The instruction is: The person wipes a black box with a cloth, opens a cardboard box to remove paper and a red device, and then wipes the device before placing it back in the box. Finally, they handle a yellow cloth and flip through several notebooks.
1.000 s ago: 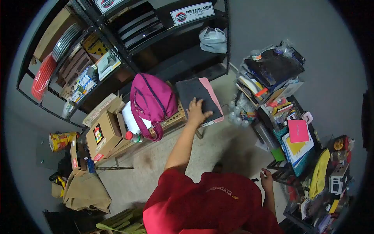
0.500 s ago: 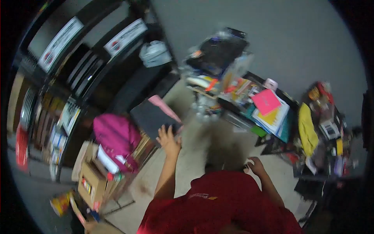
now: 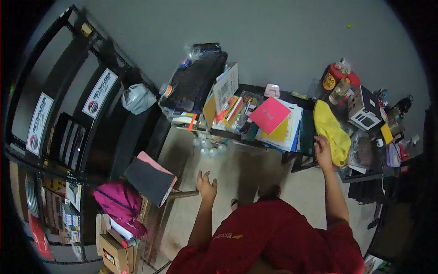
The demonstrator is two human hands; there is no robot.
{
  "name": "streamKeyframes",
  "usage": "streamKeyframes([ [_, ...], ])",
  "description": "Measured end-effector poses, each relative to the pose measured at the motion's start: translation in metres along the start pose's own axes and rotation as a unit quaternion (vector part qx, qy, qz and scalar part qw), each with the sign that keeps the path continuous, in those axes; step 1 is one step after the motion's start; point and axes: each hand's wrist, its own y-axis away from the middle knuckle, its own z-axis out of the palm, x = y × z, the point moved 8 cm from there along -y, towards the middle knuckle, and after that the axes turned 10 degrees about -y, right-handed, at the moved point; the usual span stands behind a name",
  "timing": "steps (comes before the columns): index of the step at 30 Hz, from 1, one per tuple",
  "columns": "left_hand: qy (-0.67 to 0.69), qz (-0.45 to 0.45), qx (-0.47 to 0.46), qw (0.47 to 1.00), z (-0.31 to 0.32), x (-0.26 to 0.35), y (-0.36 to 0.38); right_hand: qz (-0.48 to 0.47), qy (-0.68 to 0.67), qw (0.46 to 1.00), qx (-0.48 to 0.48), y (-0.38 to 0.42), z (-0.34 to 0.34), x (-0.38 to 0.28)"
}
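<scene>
My left hand [image 3: 206,186] hangs over the floor with its fingers apart and nothing in it. To its left lies a black folder [image 3: 148,179] with a pink edge. My right hand [image 3: 322,149] is at the lower left edge of a yellow cloth [image 3: 331,132], its fingers bent over the cloth's border; whether they grip it is unclear. Left of that hand, a pink sheet [image 3: 270,116] lies on white and yellow papers [image 3: 292,130] on the dark table.
A black shelf rack [image 3: 68,176] stands at the left, with a magenta bag [image 3: 119,203] and a cardboard box [image 3: 116,253] near it. A boxed item [image 3: 363,108], bottles and a red-lidded jar [image 3: 329,81] crowd the right table. Plastic bottles [image 3: 210,148] are under the middle table.
The view has turned to the right. My left hand has come away from the black folder, and my right hand has reached forward to the yellow cloth.
</scene>
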Motion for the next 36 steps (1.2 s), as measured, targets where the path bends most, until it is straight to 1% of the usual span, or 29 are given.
streamKeyframes([
  [2, 0.014, -0.004, -0.008, 1.000, 0.009, 0.022, -0.010, -0.005, 0.013, 1.000, 0.013, -0.029, -0.016, 0.026],
  [4, -0.002, 0.004, -0.019, 1.000, 0.015, 0.049, -0.016, -0.028, 0.054, 0.997, 0.058, -0.050, -0.029, 0.048],
  [5, -0.004, 0.006, -0.021, 1.000, 0.018, 0.064, -0.019, -0.025, 0.053, 0.997, 0.058, -0.059, -0.032, 0.056],
  [7, 0.001, 0.020, -0.044, 0.999, 0.027, 0.093, -0.033, -0.026, 0.123, 0.991, 0.054, -0.075, -0.032, 0.068],
  [8, -0.003, 0.021, -0.047, 0.999, 0.034, 0.101, -0.042, -0.004, 0.129, 0.991, 0.047, -0.080, -0.028, 0.084],
  [9, 0.018, 0.045, -0.046, 0.998, 0.044, 0.111, -0.051, 0.000, 0.127, 0.991, 0.046, -0.082, -0.023, 0.093],
  [10, 0.040, 0.070, -0.045, 0.996, 0.052, 0.122, -0.062, 0.014, 0.165, 0.985, 0.051, -0.083, -0.018, 0.102],
  [11, 0.039, 0.071, -0.048, 0.996, 0.060, 0.132, -0.077, 0.028, 0.202, 0.977, 0.058, -0.084, -0.013, 0.109],
  [13, 0.051, 0.130, -0.054, 0.989, 0.076, 0.162, -0.112, 0.043, 0.209, 0.975, 0.068, -0.084, -0.010, 0.118],
  [15, 0.088, 0.182, -0.037, 0.979, 0.089, 0.196, -0.152, 0.040, 0.232, 0.970, 0.061, -0.085, -0.009, 0.115],
  [17, 0.109, 0.194, -0.081, 0.971, 0.106, 0.236, -0.197, 0.054, 0.231, 0.969, 0.064, -0.083, -0.010, 0.112],
  [19, 0.096, 0.237, -0.067, 0.964, 0.139, 0.264, -0.242, 0.062, 0.213, 0.974, 0.049, -0.088, -0.011, 0.109],
  [20, 0.100, 0.237, -0.073, 0.964, 0.143, 0.284, -0.260, 0.066, 0.218, 0.972, 0.047, -0.091, -0.012, 0.108],
  [22, 0.091, 0.156, -0.174, 0.968, 0.170, 0.312, -0.299, 0.081, 0.229, 0.969, 0.039, -0.094, -0.008, 0.110],
  [23, 0.093, 0.163, -0.182, 0.965, 0.198, 0.318, -0.320, 0.090, 0.234, 0.967, 0.042, -0.095, -0.009, 0.110],
  [24, 0.124, 0.174, -0.155, 0.965, 0.232, 0.317, -0.342, 0.091, 0.238, 0.966, 0.033, -0.097, -0.008, 0.110],
  [25, 0.155, 0.183, -0.128, 0.962, 0.242, 0.329, -0.357, 0.093, 0.241, 0.966, 0.023, -0.099, -0.007, 0.109],
  [26, 0.156, 0.186, -0.137, 0.960, 0.258, 0.336, -0.368, 0.105, 0.244, 0.964, 0.016, -0.101, -0.007, 0.109],
  [28, 0.134, 0.144, -0.173, 0.965, 0.288, 0.346, -0.385, 0.120, 0.243, 0.962, 0.006, -0.103, -0.007, 0.111],
  [30, 0.103, 0.144, -0.182, 0.967, 0.336, 0.340, -0.403, 0.135, 0.242, 0.961, -0.004, -0.105, -0.007, 0.113],
  [31, 0.068, 0.169, -0.173, 0.968, 0.370, 0.332, -0.411, 0.139, 0.240, 0.961, -0.008, -0.105, -0.007, 0.113],
  [32, 0.008, 0.221, -0.152, 0.963, 0.407, 0.322, -0.420, 0.143, 0.238, 0.961, -0.011, -0.106, -0.006, 0.113],
  [33, -0.069, 0.292, -0.129, 0.945, 0.434, 0.316, -0.423, 0.149, 0.240, 0.959, -0.009, -0.107, -0.007, 0.113],
  [34, -0.174, 0.371, -0.162, 0.898, 0.449, 0.323, -0.415, 0.150, 0.238, 0.960, -0.011, -0.108, -0.007, 0.112],
  [35, -0.172, 0.374, -0.165, 0.896, 0.454, 0.325, -0.413, 0.149, 0.236, 0.960, -0.012, -0.109, -0.007, 0.111],
  [36, -0.122, 0.286, -0.159, 0.937, 0.452, 0.317, -0.421, 0.151, 0.237, 0.960, -0.012, -0.110, -0.008, 0.112],
])
